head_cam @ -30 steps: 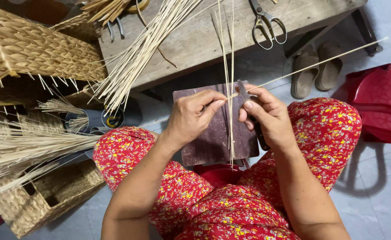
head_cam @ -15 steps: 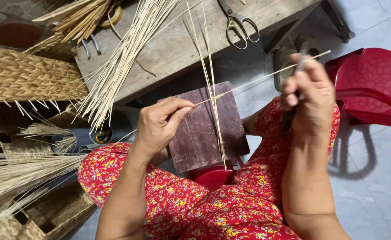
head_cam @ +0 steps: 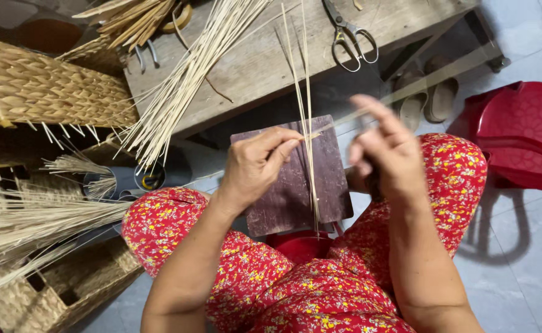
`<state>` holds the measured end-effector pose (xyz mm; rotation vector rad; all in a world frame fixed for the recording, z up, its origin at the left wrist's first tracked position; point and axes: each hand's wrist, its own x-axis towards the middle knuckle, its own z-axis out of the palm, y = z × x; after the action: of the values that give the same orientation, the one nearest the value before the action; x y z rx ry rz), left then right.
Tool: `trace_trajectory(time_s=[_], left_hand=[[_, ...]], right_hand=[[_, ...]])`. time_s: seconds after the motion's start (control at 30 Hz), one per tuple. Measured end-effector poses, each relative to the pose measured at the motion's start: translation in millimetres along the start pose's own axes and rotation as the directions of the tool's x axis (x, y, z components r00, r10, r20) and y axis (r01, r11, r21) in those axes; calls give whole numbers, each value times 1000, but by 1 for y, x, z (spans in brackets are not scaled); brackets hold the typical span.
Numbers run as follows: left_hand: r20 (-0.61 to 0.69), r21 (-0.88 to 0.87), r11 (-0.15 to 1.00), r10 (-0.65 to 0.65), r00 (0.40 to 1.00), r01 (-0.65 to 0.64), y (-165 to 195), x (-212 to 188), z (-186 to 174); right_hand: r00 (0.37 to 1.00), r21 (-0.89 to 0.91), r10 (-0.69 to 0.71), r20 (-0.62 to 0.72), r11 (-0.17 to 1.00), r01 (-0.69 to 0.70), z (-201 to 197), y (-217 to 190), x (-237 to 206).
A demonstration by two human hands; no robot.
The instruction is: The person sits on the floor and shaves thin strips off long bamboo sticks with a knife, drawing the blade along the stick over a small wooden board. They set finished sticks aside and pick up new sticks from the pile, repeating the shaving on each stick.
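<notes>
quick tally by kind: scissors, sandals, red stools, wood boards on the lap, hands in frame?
Scissors: 1
Sandals: 2
Red plastic stool: 1
Dark wooden board on the lap: 1
Hands: 2, left hand pinching thin reed strips, right hand blurred
Total: 7

Hands working thin reed strips over a dark board on the lap.

The left hand [head_cam: 255, 169] pinches a strip [head_cam: 400, 92] against upright strips [head_cam: 305, 92] standing on the board [head_cam: 289, 185]; the right hand [head_cam: 385, 151], blurred, closes its grip around the same strip further right. On the far tabletop [head_cam: 264, 58] lie a reed bundle [head_cam: 184, 86] and scissors [head_cam: 350, 34]. A woven basket [head_cam: 30, 86] sits far left, a red stool [head_cam: 523, 132] right, sandals [head_cam: 428, 98] beside it.
</notes>
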<state>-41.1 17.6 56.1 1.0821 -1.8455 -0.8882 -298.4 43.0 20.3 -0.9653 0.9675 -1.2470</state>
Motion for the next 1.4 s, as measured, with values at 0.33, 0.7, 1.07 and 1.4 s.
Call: trace_trajectory(time_s=[0.33, 0.7, 1.07, 1.4], left_hand=[[-6, -101, 987, -124, 992, 123, -7, -9, -1], [-9, -90, 992, -84, 996, 82, -11, -5, 6], [6, -124, 986, -111, 994, 111, -14, -6, 7], [92, -86, 992, -88, 992, 96, -13, -7, 6]], right_hand=[[999, 110, 23, 35, 994, -27, 24, 11, 5], [999, 159, 42, 23, 986, -45, 20, 15, 6], [995, 134, 64, 75, 988, -73, 21, 18, 7], [977, 27, 94, 190, 994, -101, 30, 29, 5]])
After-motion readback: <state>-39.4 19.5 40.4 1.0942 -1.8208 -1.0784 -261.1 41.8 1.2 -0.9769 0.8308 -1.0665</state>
